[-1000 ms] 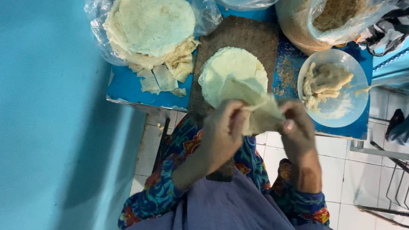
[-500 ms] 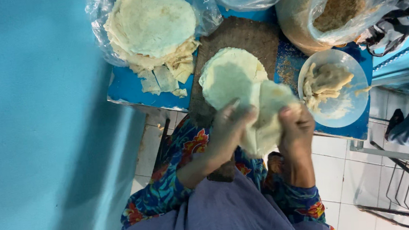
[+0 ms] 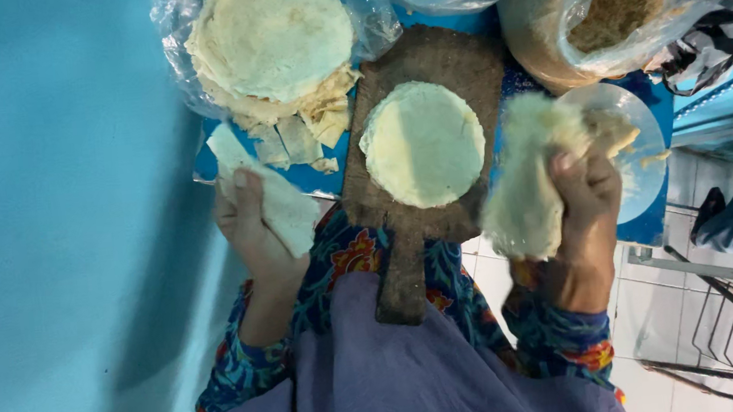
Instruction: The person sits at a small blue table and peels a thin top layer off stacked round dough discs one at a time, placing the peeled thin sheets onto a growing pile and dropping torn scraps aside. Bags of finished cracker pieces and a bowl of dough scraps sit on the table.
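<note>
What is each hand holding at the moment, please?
Left hand: closed on a torn strip of flatbread.
Right hand: closed on a folded flatbread, blurred.

Turquoise wall [image 3: 45, 219], white tiled floor [image 3: 654, 313]

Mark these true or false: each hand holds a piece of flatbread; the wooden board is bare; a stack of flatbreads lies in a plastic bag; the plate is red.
1. Each hand holds a piece: true. The left hand grips a torn strip, the right hand a folded piece.
2. The board is bare: false. A round flatbread lies on it.
3. A stack lies in a plastic bag: true.
4. The plate is red: false. It is clear or pale.
</note>
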